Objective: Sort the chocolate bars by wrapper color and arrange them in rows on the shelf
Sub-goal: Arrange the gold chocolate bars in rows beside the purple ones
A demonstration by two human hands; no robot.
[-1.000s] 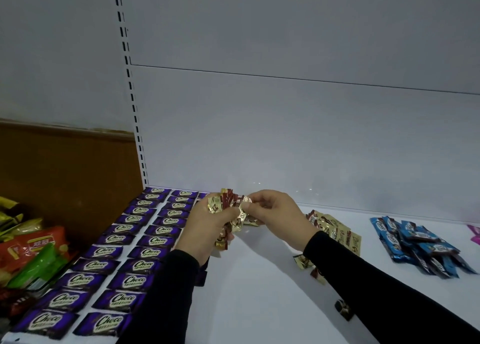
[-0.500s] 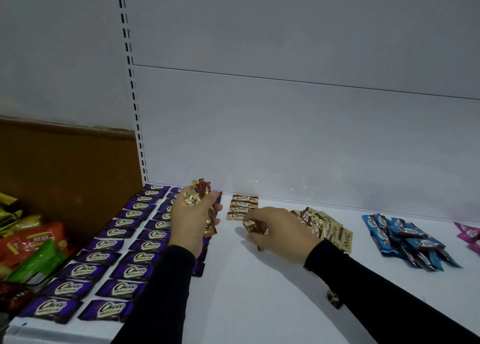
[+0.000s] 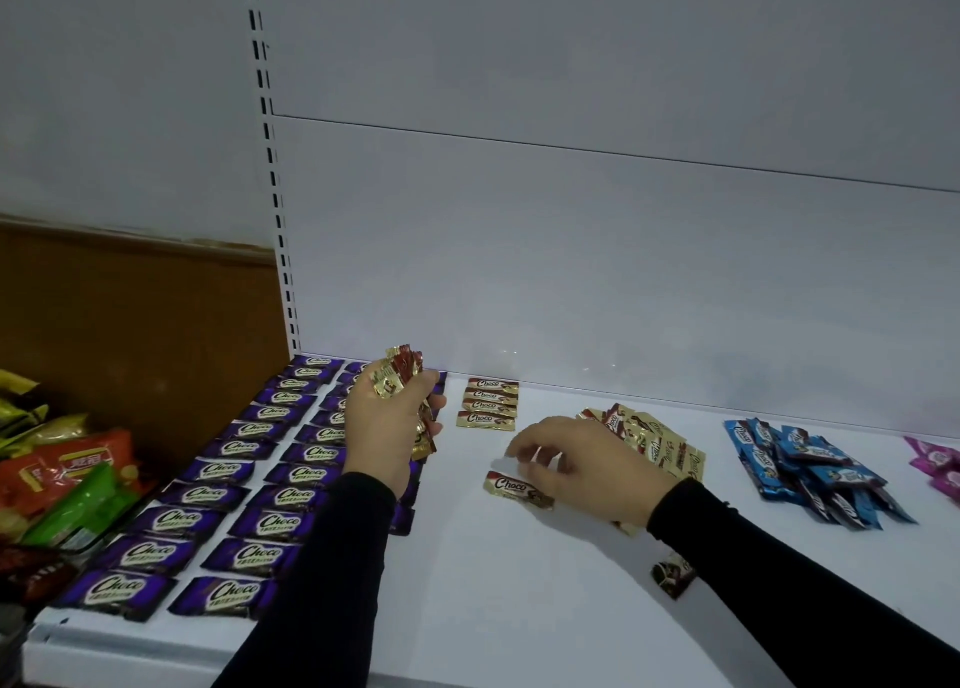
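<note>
My left hand grips a bunch of gold-and-brown Choco bars, held upright over the right edge of the purple rows. A short row of gold bars lies flat at the back of the white shelf. In front of that row a single gold bar lies flat. My right hand hovers over its right end with loosely curled, blurred fingers. Behind that hand is a loose pile of gold bars.
A heap of blue bars lies further right, with pink bars at the right edge. One dark bar lies near my right sleeve. Snack bags fill the neighbouring bay on the left, behind a brown panel.
My right hand took a gold bar from the bunch, carried it down, and the bar now lies flat on the shelf in front of the gold row. My left hand stayed left with the bunch.
</note>
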